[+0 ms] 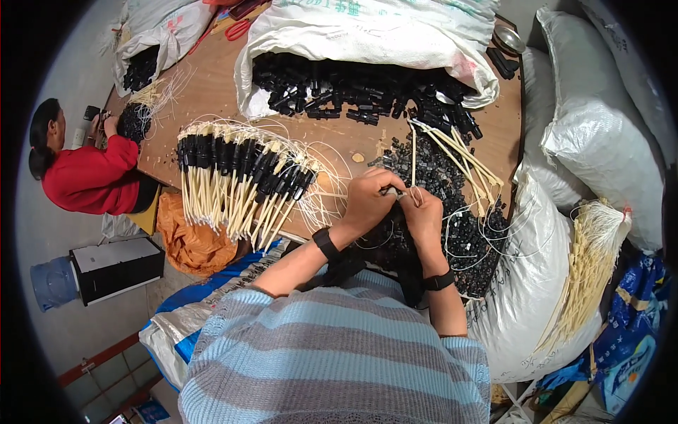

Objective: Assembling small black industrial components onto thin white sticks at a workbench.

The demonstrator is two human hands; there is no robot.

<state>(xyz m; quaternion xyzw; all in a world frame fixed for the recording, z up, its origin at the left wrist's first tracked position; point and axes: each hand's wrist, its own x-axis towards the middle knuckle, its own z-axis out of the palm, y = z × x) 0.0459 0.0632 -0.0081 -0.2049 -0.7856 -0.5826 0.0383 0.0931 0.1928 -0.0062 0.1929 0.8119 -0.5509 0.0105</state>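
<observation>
Green printed characters run across the top of the wide white sack (367,34) on the bench (201,88), turned away from the viewer, with a faint reddish print near its right-hand fold. The smaller white sack (191,20) at upper left bears a red mark. Dark lettering shows low on the bulging white sack (526,311) at right; pale characters stand on the dark blue bag (621,339) beside it. Most of this print is too small or creased to make out.

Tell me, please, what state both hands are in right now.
Left hand: closed in a pinch; whatever it holds is hidden.
Right hand: closed in a pinch; anything held cannot be told.
</observation>
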